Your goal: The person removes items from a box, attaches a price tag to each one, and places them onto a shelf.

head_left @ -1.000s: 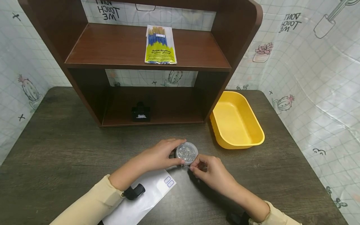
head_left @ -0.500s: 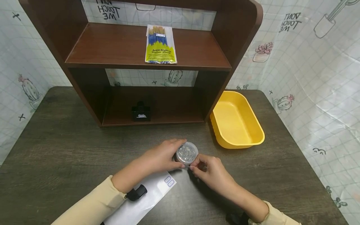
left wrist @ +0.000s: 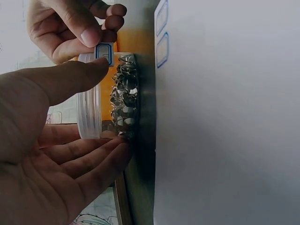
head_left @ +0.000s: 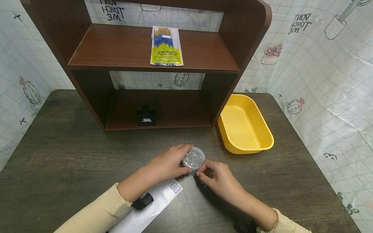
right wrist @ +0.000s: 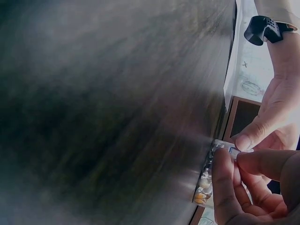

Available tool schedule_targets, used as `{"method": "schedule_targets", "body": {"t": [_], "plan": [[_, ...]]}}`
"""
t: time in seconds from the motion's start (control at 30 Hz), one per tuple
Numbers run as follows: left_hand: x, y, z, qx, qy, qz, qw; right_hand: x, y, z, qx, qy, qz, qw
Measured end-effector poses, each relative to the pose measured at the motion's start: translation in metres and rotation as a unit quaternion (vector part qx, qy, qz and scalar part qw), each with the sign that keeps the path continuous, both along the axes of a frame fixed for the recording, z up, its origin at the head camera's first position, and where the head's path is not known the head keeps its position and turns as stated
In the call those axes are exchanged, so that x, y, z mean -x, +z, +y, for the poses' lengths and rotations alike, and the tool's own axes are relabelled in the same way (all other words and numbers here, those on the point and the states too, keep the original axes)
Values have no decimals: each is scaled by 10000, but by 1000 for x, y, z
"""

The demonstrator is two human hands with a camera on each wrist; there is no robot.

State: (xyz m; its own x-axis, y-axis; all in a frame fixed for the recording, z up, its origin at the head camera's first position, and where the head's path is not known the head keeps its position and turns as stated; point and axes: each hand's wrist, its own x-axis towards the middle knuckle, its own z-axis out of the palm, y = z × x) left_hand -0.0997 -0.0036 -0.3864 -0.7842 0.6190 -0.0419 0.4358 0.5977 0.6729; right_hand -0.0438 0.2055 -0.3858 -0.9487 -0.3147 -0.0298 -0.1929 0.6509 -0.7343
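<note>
A clear round jar [head_left: 194, 158] with a lid stands on the table between the hands, filled with small shiny silvery pieces [left wrist: 125, 89]. My left hand [head_left: 167, 163] grips it from the left, fingers behind and thumb in front. In the left wrist view, that thumb presses on a small white label sticker [left wrist: 104, 52] with a blue border, at the jar's side. My right hand [head_left: 220, 178] is on the jar's near right side, thumb and forefinger pinching at the sticker's edge. The right wrist view shows the sticker partly hidden among the fingertips.
A white sheet [head_left: 157, 204] with blue-bordered labels lies under the left forearm. Behind the jar stands a brown shelf unit [head_left: 157, 129], holding a pack of artist brushes [head_left: 166, 48] and a black binder clip [head_left: 146, 116]. A yellow tub [head_left: 244, 123] is at the right.
My left thumb has shifted slightly nearer, along the jar's front onto the sticker, and the left forearm has moved a little right. My right hand stays almost still.
</note>
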Motion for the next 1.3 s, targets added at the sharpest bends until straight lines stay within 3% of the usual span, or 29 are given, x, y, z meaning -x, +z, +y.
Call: {"method": "schedule_targets", "body": {"t": [0.43, 0.6, 1.07, 1.3], "plan": [[-1, 1, 1, 494, -218, 560, 9970, -1, -2, 0, -178, -9, 242, 9995], [-1, 3, 1, 472, -213, 578, 9970, 0, -2, 2, -417, -19, 409, 9983], [0, 0, -1, 362, -201, 549, 9976, 1, 2, 4, -1084, -168, 323, 9934], [2, -1, -1, 294, -218, 592, 9976, 7, -1, 2, -890, -34, 158, 9959]]}}
